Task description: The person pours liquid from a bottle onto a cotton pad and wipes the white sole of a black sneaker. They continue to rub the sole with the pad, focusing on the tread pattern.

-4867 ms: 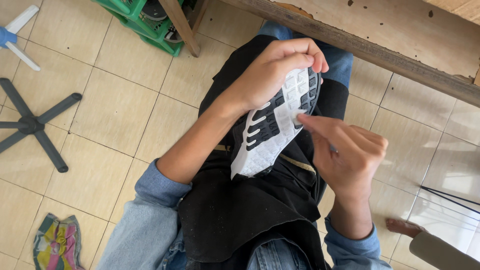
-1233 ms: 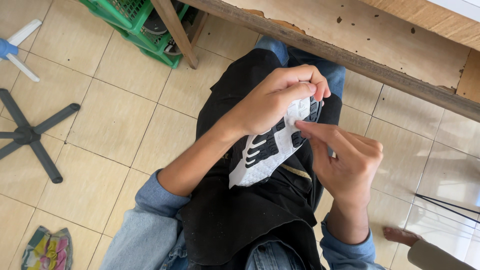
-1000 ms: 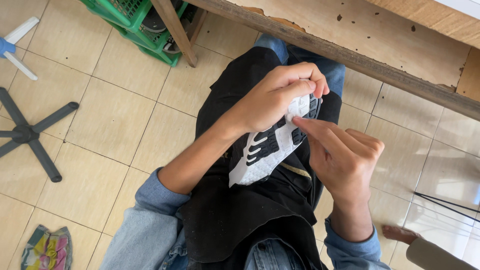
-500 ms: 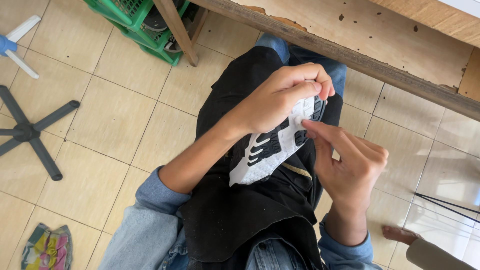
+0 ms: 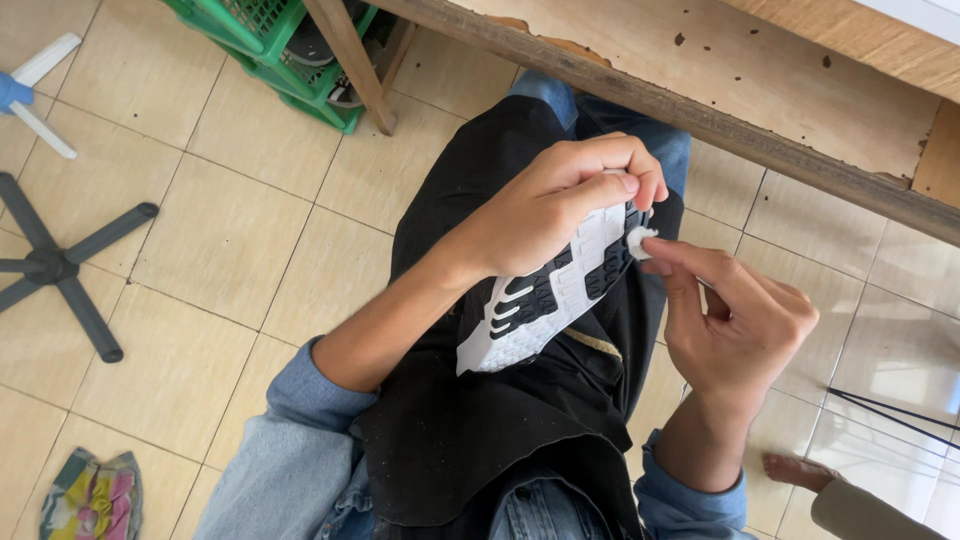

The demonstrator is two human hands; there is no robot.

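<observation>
Since half a second ago the right hand (image 5: 735, 325) has slid its small white pad (image 5: 638, 243) off the tread to the sole's edge. Its fingertips stay pinched on the pad. The black-and-white sneaker (image 5: 555, 290) lies sole-up on the black apron (image 5: 480, 420), toe clamped by the left hand (image 5: 560, 205). Short, firm strokes along that edge would probably clean best.

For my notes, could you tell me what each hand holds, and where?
Left hand grips the black-and-white-soled shoe at its toe end; right hand pinches a small white wad at its fingertips.
</observation>
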